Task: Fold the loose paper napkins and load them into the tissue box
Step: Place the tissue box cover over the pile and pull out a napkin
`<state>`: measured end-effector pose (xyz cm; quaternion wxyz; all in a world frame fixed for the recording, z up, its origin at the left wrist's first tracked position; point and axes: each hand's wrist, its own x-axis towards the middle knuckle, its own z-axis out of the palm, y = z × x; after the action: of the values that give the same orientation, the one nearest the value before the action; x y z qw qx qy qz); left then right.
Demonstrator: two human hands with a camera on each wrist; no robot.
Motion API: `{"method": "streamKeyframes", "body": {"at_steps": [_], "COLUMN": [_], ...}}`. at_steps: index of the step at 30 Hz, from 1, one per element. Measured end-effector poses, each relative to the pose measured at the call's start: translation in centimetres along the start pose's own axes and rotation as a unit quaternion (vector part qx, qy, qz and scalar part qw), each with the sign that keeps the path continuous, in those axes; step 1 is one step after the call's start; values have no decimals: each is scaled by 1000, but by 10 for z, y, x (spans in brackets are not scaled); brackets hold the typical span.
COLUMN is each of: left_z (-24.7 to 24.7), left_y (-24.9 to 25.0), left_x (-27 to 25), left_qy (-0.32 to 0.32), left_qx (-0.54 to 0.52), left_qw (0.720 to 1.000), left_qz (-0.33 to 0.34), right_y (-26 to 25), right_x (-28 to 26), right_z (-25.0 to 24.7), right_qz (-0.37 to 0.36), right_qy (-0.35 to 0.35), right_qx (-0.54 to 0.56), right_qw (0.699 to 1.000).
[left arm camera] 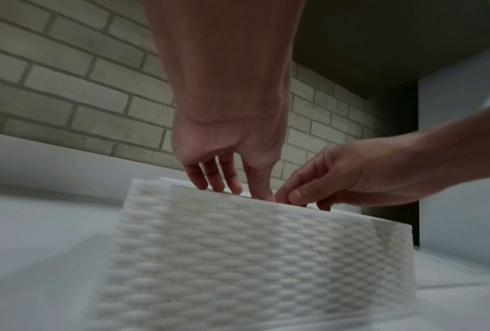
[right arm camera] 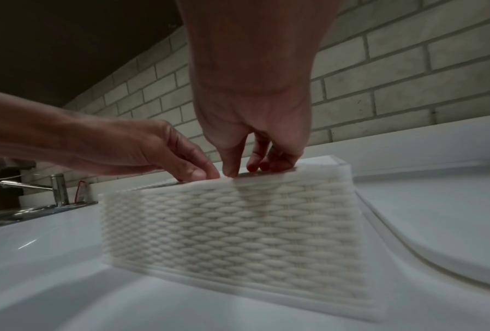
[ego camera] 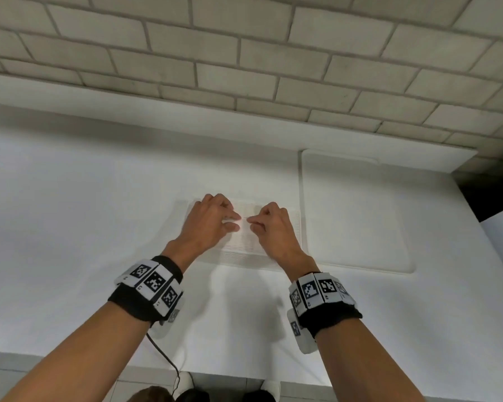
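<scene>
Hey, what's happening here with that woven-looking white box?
A person has both hands on top of the tissue box, which sits on a white counter. The left hand and right hand meet at the middle of its top, fingertips down at the opening. Whether they pinch a napkin there is too blurred to tell.

Rear wall [ego camera: 244,53]: pale grey brick, light mortar joints, a white ledge [ego camera: 70,91] along its base. White glossy table [ego camera: 70,213] with a shallow rounded-corner recess [ego camera: 357,213]. Chrome tap [right arm camera: 58,189] at left. Light dim.
</scene>
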<state>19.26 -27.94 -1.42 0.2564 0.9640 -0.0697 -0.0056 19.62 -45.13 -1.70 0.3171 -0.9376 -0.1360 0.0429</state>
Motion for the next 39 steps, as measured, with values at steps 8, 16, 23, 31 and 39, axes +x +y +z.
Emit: {"method": "streamKeyframes", "body": {"at_steps": [8,16,23,31,39], "left_z": [-5,-1,8,11,18], "left_y": [7,6,-7,-10,-13], "left_x": [13,12,7,-5,-1], "left_qy": [-32,-45,-9,75,66], "left_qx": [57,83,-12,-263,-212], "left_qw": [998,994,998,962,975], "left_qz": [-7,51,60,1,20], "right_y": [5,5,-4,-8,-5], "right_x": [2,1,3,3,-2], "right_z": [9,10,11,18,16], "right_qz": [-9,4,31,45,49], "right_qy": [35,40,49,57,64], "right_qx": [-7,-2,2,-34,72], "right_qw": [999,999,998,997,994]}}
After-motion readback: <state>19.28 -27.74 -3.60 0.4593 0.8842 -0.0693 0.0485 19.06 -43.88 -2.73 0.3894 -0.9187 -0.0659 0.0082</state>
